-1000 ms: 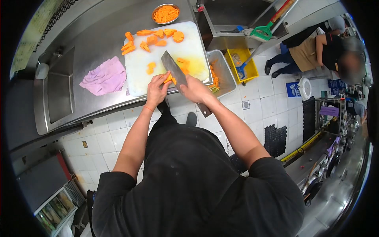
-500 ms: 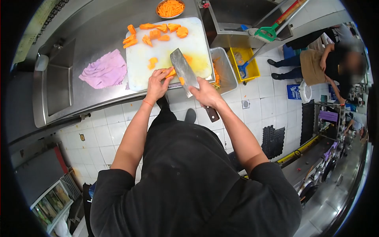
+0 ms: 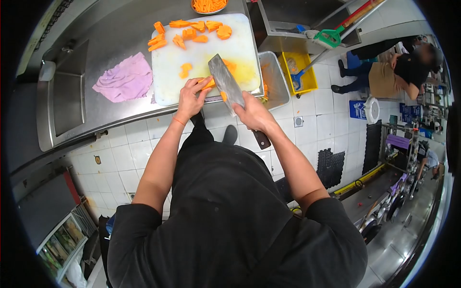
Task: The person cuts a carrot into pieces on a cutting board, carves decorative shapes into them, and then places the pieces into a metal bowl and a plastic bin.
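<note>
My right hand (image 3: 253,111) is wrapped round a cleaver (image 3: 224,81), its broad blade slanting over the near edge of a white cutting board (image 3: 165,77). Just left of the blade, the fingers of my left hand (image 3: 192,96) press on a piece of carrot (image 3: 208,83). A small orange bit clings to the blade's flat. Farther back on the board lie several cut carrot chunks (image 3: 189,34), and two or so thin pieces (image 3: 185,70) rest nearer my left hand. More orange shows behind the blade, partly hidden by it.
A bowl of shredded carrot (image 3: 209,6) stands behind the board. A pink cloth (image 3: 124,79) lies left of it, beside a sink (image 3: 69,101). To the right are a grey bin (image 3: 278,91), a yellow bucket (image 3: 311,72), a green broom (image 3: 330,38) and a person (image 3: 384,72) standing.
The view has shifted slightly. Both hands stay in nearly the same place, with cleaver and carrot still held. The person at the right has changed arm position.
</note>
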The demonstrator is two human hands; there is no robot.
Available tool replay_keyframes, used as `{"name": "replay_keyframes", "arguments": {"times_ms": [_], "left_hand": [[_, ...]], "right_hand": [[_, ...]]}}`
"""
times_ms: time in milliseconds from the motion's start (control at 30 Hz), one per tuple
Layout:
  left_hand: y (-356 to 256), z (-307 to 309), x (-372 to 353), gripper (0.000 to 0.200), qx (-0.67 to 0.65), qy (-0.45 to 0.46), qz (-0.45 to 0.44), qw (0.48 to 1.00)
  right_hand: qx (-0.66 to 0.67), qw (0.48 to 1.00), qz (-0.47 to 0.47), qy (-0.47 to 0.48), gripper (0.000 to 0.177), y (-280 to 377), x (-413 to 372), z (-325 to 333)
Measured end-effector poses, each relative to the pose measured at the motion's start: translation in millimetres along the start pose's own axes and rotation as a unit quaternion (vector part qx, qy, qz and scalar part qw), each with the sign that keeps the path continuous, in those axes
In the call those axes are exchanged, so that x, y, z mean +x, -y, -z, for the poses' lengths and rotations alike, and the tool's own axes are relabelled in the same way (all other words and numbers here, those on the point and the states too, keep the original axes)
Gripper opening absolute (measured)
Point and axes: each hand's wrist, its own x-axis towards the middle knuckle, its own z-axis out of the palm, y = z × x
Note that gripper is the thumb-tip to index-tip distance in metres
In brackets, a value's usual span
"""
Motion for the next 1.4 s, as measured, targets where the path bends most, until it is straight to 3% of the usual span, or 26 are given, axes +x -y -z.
{"name": "replay_keyframes", "arguments": {"times_ms": [467, 667, 733, 800, 867, 933, 967, 1100, 1167, 1200, 1267, 1400], "left_hand": [[-1.8, 2.6, 1.0, 0.044, -0.063, 0.010, 0.042, 0.997], [1.9, 1.6, 2.1, 0.047, -0.064, 0.020, 0.047, 0.997], [4.3, 0.0, 2.5, 0.052, -0.059, 0.014, 0.021, 0.998], [0.6, 5.5, 3.2, 0.057, -0.049, 0.006, -0.003, 0.999], [-17.0, 15.8, 6.4, 0.062, -0.153, 0.042, 0.148, 0.976], [8.0, 12.1, 6.5, 0.059, -0.187, 0.069, 0.178, 0.964], [23.6, 10.2, 6.4, 0.057, -0.223, 0.094, 0.212, 0.947], [26.1, 39.3, 21.0, 0.047, -0.326, 0.063, 0.191, 0.924], [2.8, 66.2, 29.2, 0.050, -0.394, 0.051, 0.277, 0.875], [-4.1, 76.7, 31.3, 0.050, -0.389, 0.047, 0.275, 0.878], [-12.9, 90.1, 32.5, 0.051, -0.502, 0.045, 0.285, 0.816], [-12.9, 104.7, 32.4, 0.055, -0.477, 0.036, 0.259, 0.839]], "right_hand": [[0.012, 1.000, 0.015, -0.001, 0.039, -0.3, 31.9, -15.1], [0.074, 0.997, 0.014, 0.011, 0.045, -4.4, 36.1, -17.5], [0.192, 0.981, -0.013, 0.015, 0.050, -8.9, 36.7, -20.1], [0.205, 0.979, -0.013, 0.001, 0.053, -10.9, 37.1, -16.8], [0.220, 0.975, -0.014, -0.014, 0.055, -10.9, 32.9, -10.9], [0.164, 0.984, -0.019, -0.067, 0.057, -5.4, 25.9, 1.6], [0.176, 0.981, -0.011, -0.081, 0.047, -1.5, 18.9, 6.3], [0.116, 0.991, 0.015, -0.070, 0.041, -8.0, 17.8, 12.5], [0.099, 0.993, 0.016, -0.056, 0.042, -4.7, 19.3, 5.7], [0.079, 0.996, 0.008, -0.045, 0.043, -3.3, 21.4, 1.4], [0.081, 0.996, 0.023, -0.040, 0.043, -10.9, 36.9, -17.8], [0.016, 0.992, 0.116, -0.048, 0.044, -9.8, 74.2, -65.5]]}}
